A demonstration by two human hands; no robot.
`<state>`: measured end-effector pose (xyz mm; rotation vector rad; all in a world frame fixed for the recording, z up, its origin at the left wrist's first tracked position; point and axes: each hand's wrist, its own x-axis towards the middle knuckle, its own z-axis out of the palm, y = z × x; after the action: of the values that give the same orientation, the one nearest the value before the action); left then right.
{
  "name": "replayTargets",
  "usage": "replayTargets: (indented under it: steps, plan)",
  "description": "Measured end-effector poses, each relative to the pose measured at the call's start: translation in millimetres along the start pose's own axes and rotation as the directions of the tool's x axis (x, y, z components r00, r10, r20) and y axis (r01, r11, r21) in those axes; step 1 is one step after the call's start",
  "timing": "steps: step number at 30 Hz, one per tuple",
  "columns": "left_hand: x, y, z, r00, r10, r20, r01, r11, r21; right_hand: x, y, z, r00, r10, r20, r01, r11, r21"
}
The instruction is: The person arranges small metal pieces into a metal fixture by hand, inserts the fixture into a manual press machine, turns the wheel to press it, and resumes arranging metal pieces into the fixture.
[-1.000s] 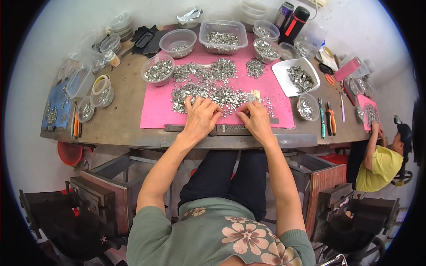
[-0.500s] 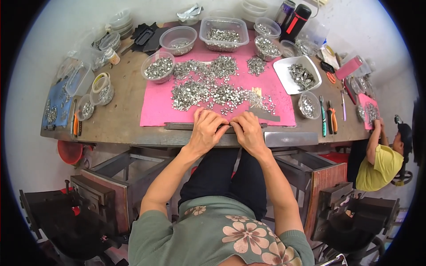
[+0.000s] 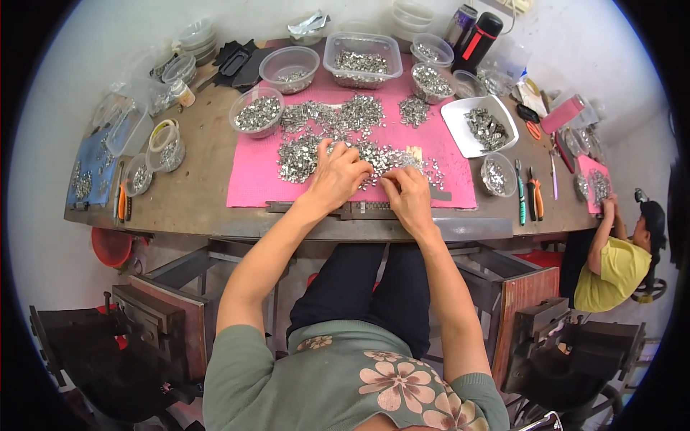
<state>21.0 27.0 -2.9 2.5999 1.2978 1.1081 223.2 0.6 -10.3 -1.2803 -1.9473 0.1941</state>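
The left hand and the right hand are curving over small metal pieces, which are lying heaped on the pink mat. On both, thumb and fingers are bending close; whether they are pinching 1 piece, I cannot tell.

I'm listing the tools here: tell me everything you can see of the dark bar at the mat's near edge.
The bar is long, narrow and metallic-looking. It lies flat, sideways, along the near edge of the mat. Its uncovered middle shows a silvery patch beside a fine row of notches or small pieces; I can't tell which. The left arm crosses over it and the right hand hides its right end; touching is unclear.
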Motion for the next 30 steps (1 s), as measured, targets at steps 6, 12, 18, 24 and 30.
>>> replayTargets:
  steps: [6, 12, 18, 24, 30]
  plan:
    - [14, -11, 3, 0.985, 0.113, 0.129, -0.120, 0.991, 0.053, 7, 1, 6, 0.999, 0.035, 0.041, -0.031, 0.995, -0.090]
    - [21, -18, 0, 0.965, 0.042, 0.259, -0.028, 0.998, -0.058, 8, 4, 6, 0.998, 0.037, 0.041, -0.034, 0.996, -0.080]
    - [22, -17, -1, 0.962, 0.072, 0.263, -0.052, 0.995, -0.082, 7, 3, 6, 0.997, 0.064, 0.037, -0.062, 0.997, -0.052]
    - [24, -16, -1, 0.953, 0.102, 0.285, -0.095, 0.995, -0.038, 8, 3, 6, 0.995, 0.080, 0.053, -0.077, 0.995, -0.057]
    - [12, -8, -5, 0.984, 0.111, 0.140, -0.100, 0.992, -0.081, 1, 4, -4, 0.998, 0.024, 0.065, -0.023, 1.000, -0.019]
